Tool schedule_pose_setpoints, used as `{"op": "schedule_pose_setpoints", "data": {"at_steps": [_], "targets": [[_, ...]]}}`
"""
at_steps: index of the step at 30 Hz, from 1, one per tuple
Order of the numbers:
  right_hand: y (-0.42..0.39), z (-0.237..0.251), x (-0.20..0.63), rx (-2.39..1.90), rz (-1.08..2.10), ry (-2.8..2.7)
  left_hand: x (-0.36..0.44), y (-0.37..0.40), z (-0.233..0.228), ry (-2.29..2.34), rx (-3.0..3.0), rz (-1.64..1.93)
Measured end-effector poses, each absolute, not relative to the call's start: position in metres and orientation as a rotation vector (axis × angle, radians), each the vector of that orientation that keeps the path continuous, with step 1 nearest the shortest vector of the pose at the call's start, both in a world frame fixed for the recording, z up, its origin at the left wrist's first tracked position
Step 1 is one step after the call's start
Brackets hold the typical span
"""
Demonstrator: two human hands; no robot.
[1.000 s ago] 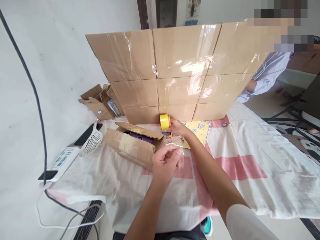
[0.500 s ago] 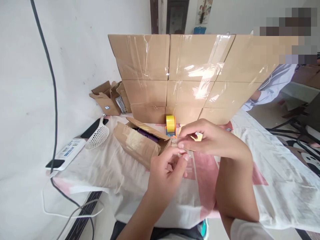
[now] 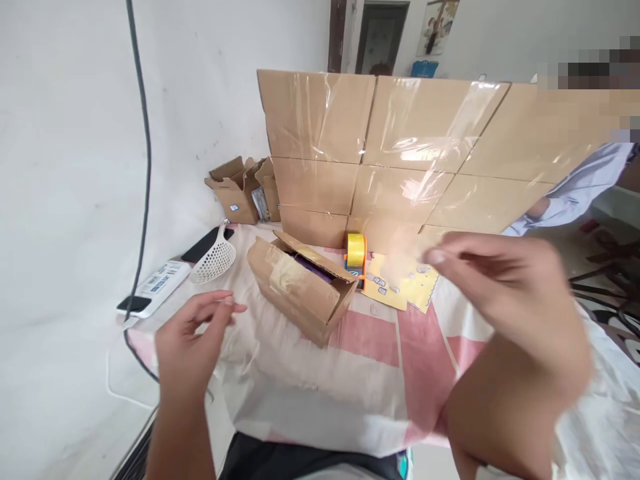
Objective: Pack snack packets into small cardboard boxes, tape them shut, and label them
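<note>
The right hand (image 3: 505, 287), blurred at centre right, pinches a clear strip of sticky tape (image 3: 405, 257); the left hand (image 3: 193, 333) hangs released, lower left. The loose strip could fold onto itself before reaching the open brown cardboard box (image 3: 300, 283).

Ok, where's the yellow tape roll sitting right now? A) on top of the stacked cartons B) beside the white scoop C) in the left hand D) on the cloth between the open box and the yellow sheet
D: the yellow tape roll stands on the cloth, right of the open box and left of the yellow sheet, in neither hand.

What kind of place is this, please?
Probably a home packing corner: a wall of taped brown cardboard boxes, a yellow tape roll on an orange dispenser, and an open cardboard box on a cloth-covered table.
</note>
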State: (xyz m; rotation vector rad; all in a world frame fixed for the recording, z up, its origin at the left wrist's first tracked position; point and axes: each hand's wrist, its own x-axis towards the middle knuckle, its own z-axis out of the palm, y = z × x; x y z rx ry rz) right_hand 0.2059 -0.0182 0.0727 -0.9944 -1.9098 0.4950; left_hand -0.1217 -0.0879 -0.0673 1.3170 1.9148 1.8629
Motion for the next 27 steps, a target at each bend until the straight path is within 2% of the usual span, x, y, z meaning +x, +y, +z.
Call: {"op": "schedule_pose_setpoints", "data": {"at_steps": [2,4,7,11,15,21,23,27], "targets": [[-0.009,0.065,0.184,-0.946,0.743,-1.973,-0.117,-0.074,-0.074,1.842,1.791,1.752],[-0.002,0.057,0.163,-0.909,0.944,-1.996,-0.105,-0.059,-0.080,1.733,2.250,1.475],[0.004,0.047,0.146,-0.928,1.140,-1.949,-0.091,-0.045,-0.091,1.727,2.505,1.176],[0.019,0.037,0.138,-0.948,1.347,-1.798,-0.089,-0.042,-0.108,1.791,2.522,1.277],[0.040,0.022,0.116,-0.892,1.654,-1.802,-0.086,-0.041,-0.122,1.776,2.413,1.581],[0.060,0.006,0.089,-1.117,1.543,-1.837,-0.080,-0.033,-0.127,1.520,2.085,1.960],[0.061,0.004,0.086,-1.220,1.466,-1.934,-0.081,-0.033,-0.126,1.548,2.126,1.940],[0.061,0.002,0.080,-1.370,1.147,-2.170,-0.082,-0.037,-0.126,1.764,2.337,1.640]]}}
